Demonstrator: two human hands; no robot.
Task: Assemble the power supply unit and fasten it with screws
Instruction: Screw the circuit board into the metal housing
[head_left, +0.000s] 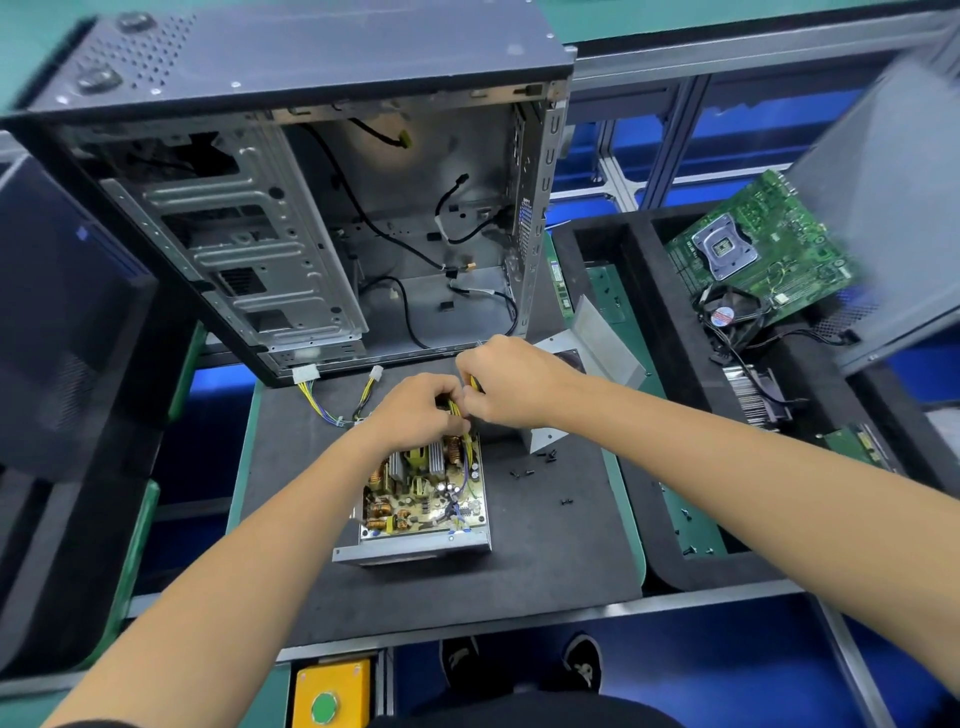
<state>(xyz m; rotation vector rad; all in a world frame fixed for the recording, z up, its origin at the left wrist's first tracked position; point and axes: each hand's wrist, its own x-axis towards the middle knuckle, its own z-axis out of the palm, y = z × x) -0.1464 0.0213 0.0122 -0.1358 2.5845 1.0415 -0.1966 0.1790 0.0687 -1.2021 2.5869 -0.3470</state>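
Power supply unit (423, 499) sits open on the dark mat (545, 545) in front of me, its cover off, so the tan circuit board shows with copper coils, finned heat sinks, dark capacitors and a few thin purple and green wires. Its metal tray has a low bright rim along the near edge. A bundle of yellow wires (457, 410) rises from the far end of the board.

My left hand (415, 410) lies over that far end, fingers curled down onto the yellow wires and gripping them. My right hand (506, 382) meets it just beyond, thumb and fingers pinched on the same bundle, a little higher up. The two hands touch each other above the back edge of the unit, so most of the board lies nearer to me than my fingers do.

To the left of my hands, two white connectors (306, 373) on coloured leads lie on the mat by the foot of the open computer case (311, 208), which stands just behind the unit. Loose black screws (524, 473) are scattered on the mat to the right of the unit, well clear of my fingers. A bent sheet-metal cover (597, 338) lies behind my right hand. Farther right, a green motherboard (763, 249) and a small fan (727, 314) rest in a black tray (649, 291).
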